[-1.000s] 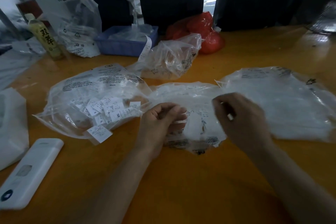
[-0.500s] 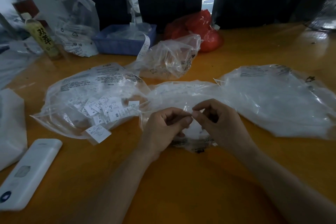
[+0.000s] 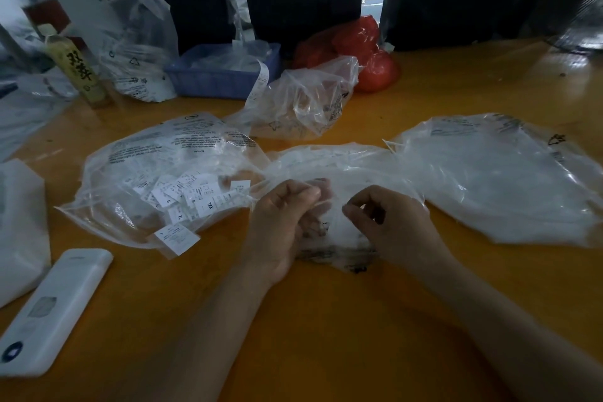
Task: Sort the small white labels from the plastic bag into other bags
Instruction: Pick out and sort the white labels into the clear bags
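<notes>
Three clear plastic bags lie across the orange table. The left bag [image 3: 130,157] holds several small white labels [image 3: 192,196], and one loose label [image 3: 177,238] lies at its open edge. My left hand [image 3: 284,225] and my right hand [image 3: 394,232] hover close together over the middle bag [image 3: 346,166]. The left hand's fingers curl around a blurred whitish bunch that looks like labels. My right thumb and forefinger pinch together on something small, apparently a single label. The right bag [image 3: 505,179] lies flat.
A white remote-like device [image 3: 55,307] lies at the front left beside a white bag [image 3: 19,225]. Behind stand a crumpled clear bag [image 3: 303,101], a blue basket [image 3: 225,75], a red bag [image 3: 359,49] and a yellow bottle [image 3: 78,72].
My right hand came in from the right until its fingertips met the left hand's, then drew back a little to the right, still pinched. The left hand barely moved.
</notes>
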### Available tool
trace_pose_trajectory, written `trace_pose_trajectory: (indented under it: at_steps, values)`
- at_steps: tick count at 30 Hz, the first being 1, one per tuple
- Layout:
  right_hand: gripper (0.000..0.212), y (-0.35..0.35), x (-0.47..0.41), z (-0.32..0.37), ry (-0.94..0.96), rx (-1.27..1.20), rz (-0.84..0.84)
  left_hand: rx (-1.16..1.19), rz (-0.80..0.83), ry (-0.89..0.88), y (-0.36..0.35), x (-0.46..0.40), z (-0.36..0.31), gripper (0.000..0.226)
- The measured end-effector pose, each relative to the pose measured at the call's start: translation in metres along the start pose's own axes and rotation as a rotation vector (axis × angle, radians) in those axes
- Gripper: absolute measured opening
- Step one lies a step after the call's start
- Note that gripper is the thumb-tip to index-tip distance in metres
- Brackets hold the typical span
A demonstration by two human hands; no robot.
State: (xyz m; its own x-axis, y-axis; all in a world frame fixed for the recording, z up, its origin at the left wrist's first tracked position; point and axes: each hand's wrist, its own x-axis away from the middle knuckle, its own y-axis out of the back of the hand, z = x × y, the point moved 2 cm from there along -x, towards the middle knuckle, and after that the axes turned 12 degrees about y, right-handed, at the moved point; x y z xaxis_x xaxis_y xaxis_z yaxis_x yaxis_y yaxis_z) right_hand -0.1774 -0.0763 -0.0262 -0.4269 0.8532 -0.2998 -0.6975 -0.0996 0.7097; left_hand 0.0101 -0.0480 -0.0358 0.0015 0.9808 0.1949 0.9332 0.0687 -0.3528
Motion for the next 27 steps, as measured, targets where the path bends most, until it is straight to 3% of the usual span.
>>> trace_pose_trajectory:
  at_steps: [2, 6, 10, 14, 21, 27]
  values:
    - [0.021, 0.000, -0.002, -0.001, 0.040, 0.204, 0.021, 0.051, 0.043, 0.000, -0.001, 0.000, -0.001, 0.014]
    - [0.057, -0.012, -0.002, -0.005, -0.011, 0.380, 0.246, 0.071, 0.076, -0.002, -0.002, 0.000, 0.001, 0.029]
    - [0.046, -0.014, -0.005, -0.008, -0.033, 0.339, 0.239, 0.021, 0.029, -0.012, -0.004, 0.000, 0.001, 0.009]
    - [0.010, -0.009, -0.006, -0.008, 0.000, 0.226, 0.075, -0.030, -0.019, 0.023, -0.002, -0.001, 0.002, 0.004]
    - [0.012, 0.015, 0.007, 0.002, 0.089, -0.293, -0.230, -0.100, -0.093, 0.014, 0.002, 0.000, 0.000, 0.008]
    - [0.014, 0.019, 0.007, 0.002, 0.123, -0.375, -0.403, -0.050, 0.044, -0.027, -0.002, 0.002, -0.002, 0.007]
